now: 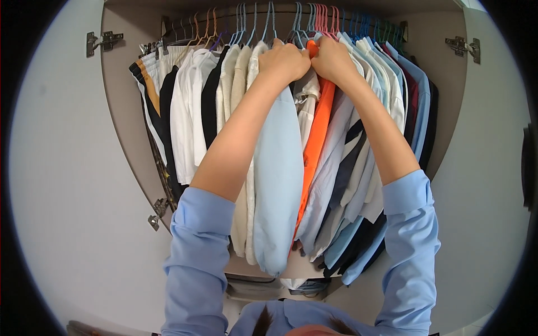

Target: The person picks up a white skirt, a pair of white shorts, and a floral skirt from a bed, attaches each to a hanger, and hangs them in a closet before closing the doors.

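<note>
My left hand (pixel 286 62) is curled at the shoulder of a light blue garment (pixel 278 176), which hangs with its long sleeve towards me. Close beside it, my right hand (pixel 334 61) closes on the upper part of a bright orange garment (pixel 321 113). The orange shoulder shows in the narrow gap between both hands. Behind my left wrist hangs a white and grey garment (pixel 307 101). My fingertips are partly hidden, so their exact hold on the cloth is unclear. Wire hangers (pixel 296 21) rise just above both hands.
A rod (pixel 283 8) carries the closely packed clothes. White and cream clothes (pixel 185 122) hang left, blue shirts (pixel 416 96) right. Open wardrobe doors (pixel 63 147) with metal hinges (pixel 105 40) flank me. Below the clothes is a shelf (pixel 243 271), with folded items (pixel 309 287) underneath.
</note>
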### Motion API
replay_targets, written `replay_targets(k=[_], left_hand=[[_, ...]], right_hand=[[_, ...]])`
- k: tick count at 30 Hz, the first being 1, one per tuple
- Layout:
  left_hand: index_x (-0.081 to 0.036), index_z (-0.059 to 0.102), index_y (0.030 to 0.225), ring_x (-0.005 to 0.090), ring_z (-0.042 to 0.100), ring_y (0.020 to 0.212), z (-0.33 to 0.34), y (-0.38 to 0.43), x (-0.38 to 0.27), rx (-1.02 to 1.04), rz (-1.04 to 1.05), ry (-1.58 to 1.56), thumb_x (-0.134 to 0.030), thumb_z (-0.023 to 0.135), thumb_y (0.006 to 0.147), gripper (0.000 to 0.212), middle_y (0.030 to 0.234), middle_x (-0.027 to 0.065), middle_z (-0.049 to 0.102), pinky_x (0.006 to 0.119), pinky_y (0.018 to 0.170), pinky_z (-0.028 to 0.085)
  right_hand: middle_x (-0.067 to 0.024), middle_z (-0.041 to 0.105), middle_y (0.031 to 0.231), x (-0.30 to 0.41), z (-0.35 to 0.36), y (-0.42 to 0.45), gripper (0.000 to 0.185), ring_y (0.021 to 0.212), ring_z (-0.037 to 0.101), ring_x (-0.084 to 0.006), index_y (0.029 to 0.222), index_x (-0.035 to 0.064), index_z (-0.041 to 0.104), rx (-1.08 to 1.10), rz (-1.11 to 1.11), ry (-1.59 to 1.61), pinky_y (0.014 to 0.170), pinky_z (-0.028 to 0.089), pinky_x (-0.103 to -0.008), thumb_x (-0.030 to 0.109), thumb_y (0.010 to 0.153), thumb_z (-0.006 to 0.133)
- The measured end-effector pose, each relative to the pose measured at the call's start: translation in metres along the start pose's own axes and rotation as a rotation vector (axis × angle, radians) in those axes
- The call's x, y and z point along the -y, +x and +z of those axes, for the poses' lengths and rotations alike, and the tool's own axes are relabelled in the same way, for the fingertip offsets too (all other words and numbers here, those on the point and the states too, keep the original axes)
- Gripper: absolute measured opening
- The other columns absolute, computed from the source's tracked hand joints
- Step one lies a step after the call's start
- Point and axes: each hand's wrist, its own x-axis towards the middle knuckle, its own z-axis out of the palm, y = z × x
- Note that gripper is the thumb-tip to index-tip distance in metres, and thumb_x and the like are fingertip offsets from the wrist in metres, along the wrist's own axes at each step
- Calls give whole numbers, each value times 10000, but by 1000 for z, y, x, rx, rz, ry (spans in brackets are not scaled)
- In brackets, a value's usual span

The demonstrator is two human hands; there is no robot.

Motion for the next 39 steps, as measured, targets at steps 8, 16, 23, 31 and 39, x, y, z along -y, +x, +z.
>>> replay_targets(k=[8,16,23,31,39], left_hand=[[17,678,1088,363,614,1099,7,19,-5,120,17,-114,-445,555,819,548,1183,226,632,411,922,468],[45,692,979,372,654,987,7,15,-6,58,-53,-121,-365,566,773,476,1028,248,668,409,849,500],[67,698,858,413,661,879,8,20,10,-53,-21,-106,-259,568,706,383,911,289,662,438,779,519],[34,705,947,393,652,963,-2,19,24,-30,-84,-91,-250,597,745,365,1012,259,673,433,838,521],[-21,671,1080,380,633,1000,-8,17,15,-621,591,-274,-124,501,865,293,1102,186,664,411,900,496]], right_hand=[[-272,664,942,-5,-9,0,281,930,640,-427,969,-28,611,23,86,180,829,509,-449,130,739,650],[-198,680,979,-16,7,1,262,947,653,-336,971,2,628,86,269,557,833,501,-384,139,748,618],[-204,693,942,-12,17,-4,223,931,664,-355,892,-8,674,4,192,525,840,509,-384,139,736,613],[-287,657,1016,17,10,-1,339,1001,632,-423,990,-50,669,58,125,380,904,498,-412,171,735,633],[-159,706,982,-11,-59,15,296,915,680,-300,1067,49,692,-311,-135,221,829,519,-343,69,861,480]])
